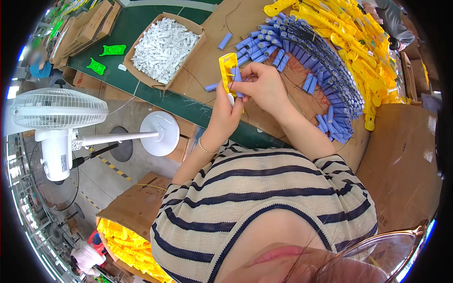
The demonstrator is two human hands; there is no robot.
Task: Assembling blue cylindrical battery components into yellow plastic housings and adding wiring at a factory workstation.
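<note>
My left hand (pixel 223 113) grips a yellow plastic housing (pixel 228 63) and holds it upright above the table. My right hand (pixel 265 87) pinches a blue cylindrical battery cell (pixel 238 81) against the open side of that housing. A small white part (pixel 230 99) shows beside my left fingers; how it is attached is hidden. Behind and to the right of my hands lies a curved heap of blue battery cells (pixel 309 54) with thin wires. One loose cell (pixel 211 87) rests just left of the housing, and another cell (pixel 225 41) lies farther back.
A cardboard tray (pixel 202 41) of small white parts stands at the back left, near two green plastic pieces (pixel 113 49). Yellow housings (pixel 363 56) are piled at the far right. A white fan (pixel 59 108) stands left of the table. Yellow parts fill a box (pixel 137 198) at lower left.
</note>
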